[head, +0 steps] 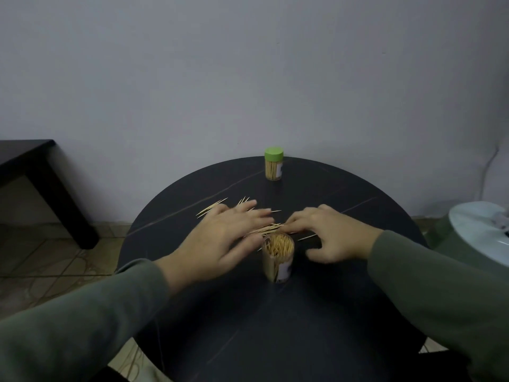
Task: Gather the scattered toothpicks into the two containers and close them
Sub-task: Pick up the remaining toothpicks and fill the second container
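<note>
Pressing flat, the spread left hand [220,235] and right hand [327,235] cover toothpicks [264,230] lying left-right.

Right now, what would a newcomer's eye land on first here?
The open jar packed with toothpicks, standing mid-table between the left hand and right hand. Behind it, loose toothpicks lie scattered on the dark round table, partly under both hands. At the far edge stands a second jar, its green lid on.

Dim, flat, greyish light with only faint shadows on the table [275,312] — both hands slightly motion-blurred, wide-angle bending at the edges.
</note>
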{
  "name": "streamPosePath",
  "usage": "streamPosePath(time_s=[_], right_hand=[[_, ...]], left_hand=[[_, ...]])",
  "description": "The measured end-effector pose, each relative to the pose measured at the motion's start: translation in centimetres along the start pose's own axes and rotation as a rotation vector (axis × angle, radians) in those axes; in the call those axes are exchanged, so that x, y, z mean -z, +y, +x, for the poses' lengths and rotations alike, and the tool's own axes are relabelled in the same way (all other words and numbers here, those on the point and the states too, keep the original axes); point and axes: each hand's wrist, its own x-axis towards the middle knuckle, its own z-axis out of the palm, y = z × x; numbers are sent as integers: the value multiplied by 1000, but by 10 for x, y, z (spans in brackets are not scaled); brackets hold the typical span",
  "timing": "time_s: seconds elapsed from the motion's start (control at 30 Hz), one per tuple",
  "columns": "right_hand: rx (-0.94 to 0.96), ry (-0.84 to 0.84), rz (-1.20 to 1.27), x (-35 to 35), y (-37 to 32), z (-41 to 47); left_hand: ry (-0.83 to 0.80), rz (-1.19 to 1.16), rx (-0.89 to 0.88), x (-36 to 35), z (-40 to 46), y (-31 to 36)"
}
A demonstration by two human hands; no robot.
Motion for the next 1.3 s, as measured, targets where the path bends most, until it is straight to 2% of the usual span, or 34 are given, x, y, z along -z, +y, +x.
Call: streamPosePath(time_s=[0.07, 0.1, 0.17, 0.3, 0.4, 0.63, 0.77, 0.87, 1.0, 1.07, 1.2, 1.3], right_hand=[[-86, 10, -150, -2, -1, 4], [-124, 20, -225, -4, -2, 6], [-176, 29, -334, -5, -2, 9], [-253, -8, -399, -3, 5, 14], [-262, -43, -381, -4, 8, 19], [-209, -41, -293, -7, 5, 31], [-172, 14, -229, -10, -1, 37], [-170, 91, -207, -16, -5, 42], [-208, 211, -193, -21, -7, 50], [-164, 177, -168, -20, -7, 53], [-48, 46, -180, -20, -6, 59], [-21, 35, -209, -24, -4, 62]], left_hand=[[89, 95, 133, 1, 3, -8], [70, 161, 201, 2, 5, -14], [-100, 227, 364, 6, 6, -27], [-550, 286, 654, 21, 5, -38], [-666, 344, 785, 18, 5, -40], [-614, 352, 861, 12, -2, -44], [-571, 334, 843, 10, -1, -42], [-499, 302, 808, 6, 3, -37], [-327, 207, 818, -5, 8, -42], [-298, 159, 841, -9, 9, -48], [-387, 159, 852, -15, 17, -54], [-392, 198, 813, -19, 26, -49]])
